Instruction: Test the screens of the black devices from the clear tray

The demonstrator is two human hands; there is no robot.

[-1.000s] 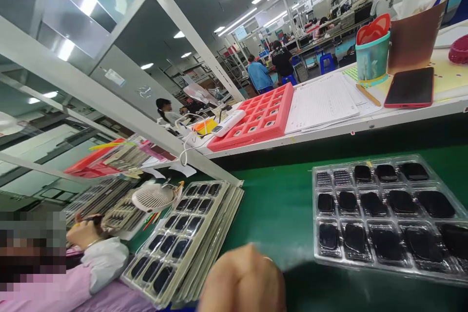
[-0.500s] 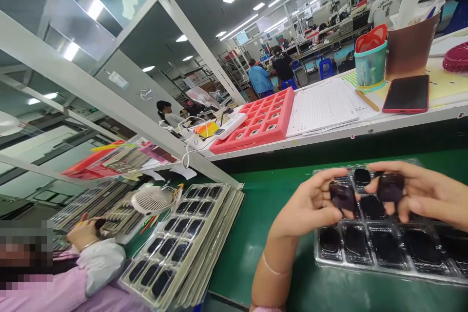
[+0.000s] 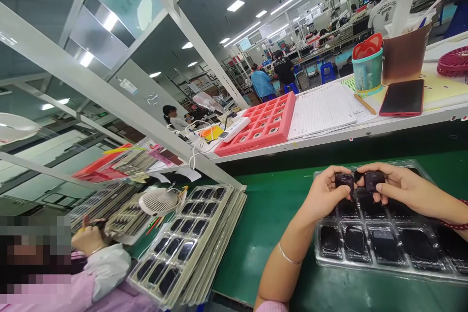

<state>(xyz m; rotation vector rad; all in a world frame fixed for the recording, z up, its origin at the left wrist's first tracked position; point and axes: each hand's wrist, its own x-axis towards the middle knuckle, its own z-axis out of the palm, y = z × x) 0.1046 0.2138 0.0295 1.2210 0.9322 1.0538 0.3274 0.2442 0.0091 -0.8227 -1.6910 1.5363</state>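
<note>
My left hand (image 3: 327,192) pinches a black, rounded-square smartwatch body (image 3: 343,182) between thumb and fingers. A second smartwatch body (image 3: 373,181) sits in the closed fingers of my right hand (image 3: 398,186). The two pieces are held side by side, a small gap between them, above a clear plastic tray (image 3: 369,266). Dark pieces of similar shape, such as this one (image 3: 354,240), lie in the tray's pockets. My hands and forearms cover part of the tray's back rows.
To the left rises a stack of filled trays (image 3: 219,248), with a white fan (image 3: 159,201) behind it. A co-worker's hand (image 3: 87,240) works further left. On the shelf stand a pink foam tray (image 3: 252,141), papers (image 3: 321,109), a phone (image 3: 402,97) and a teal cup (image 3: 367,70).
My hands have come closer together, bringing the two smartwatch bodies almost side by side. My right hand has moved left, uncovering more of the tray's front row. The camera view has shifted slightly.
</note>
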